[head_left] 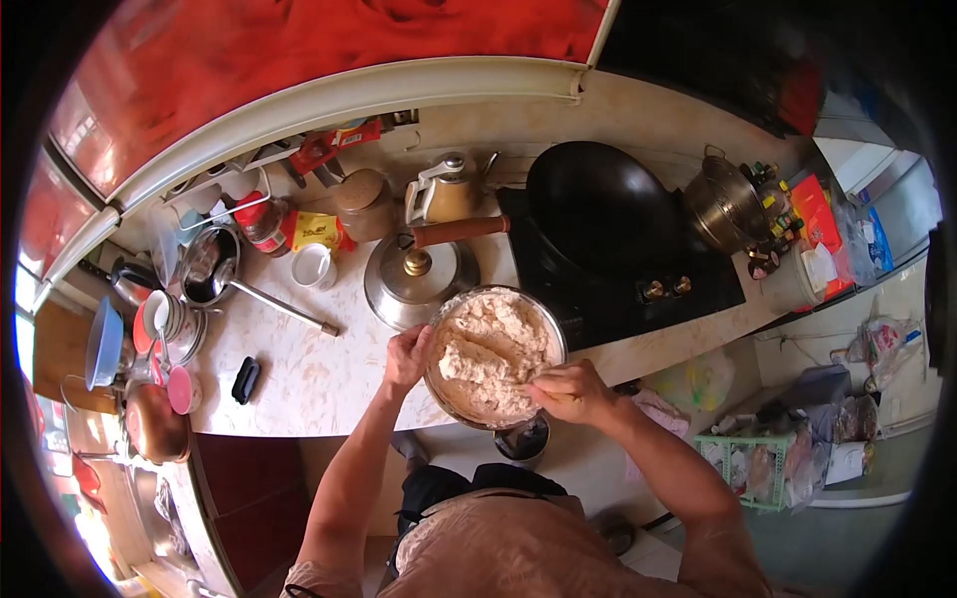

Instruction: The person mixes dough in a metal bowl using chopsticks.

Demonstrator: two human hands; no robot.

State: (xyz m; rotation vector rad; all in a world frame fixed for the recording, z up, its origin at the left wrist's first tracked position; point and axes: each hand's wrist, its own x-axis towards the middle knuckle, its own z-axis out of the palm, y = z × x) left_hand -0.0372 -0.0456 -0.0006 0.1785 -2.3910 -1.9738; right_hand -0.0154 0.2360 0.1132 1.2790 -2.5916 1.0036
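Note:
A round metal bowl (553,329) at the counter's front edge holds a pale, lumpy, dough-like mixture (488,349). My left hand (410,357) grips the bowl's left rim, fingers closed on it. On the right side of the bowl, my right hand (565,392) is closed round what looks like thin sticks, whose tips reach into the mixture. Just behind the bowl sits a metal pot lid (384,284) with a gold knob.
A black wok (598,204) rests on the stove, its wooden handle pointing left. Behind are a kettle (451,194) and a jar (365,204). A ladle, a white cup (314,267), stacked bowls and a black object (245,380) lie left. A steamer pot (723,204) stands right.

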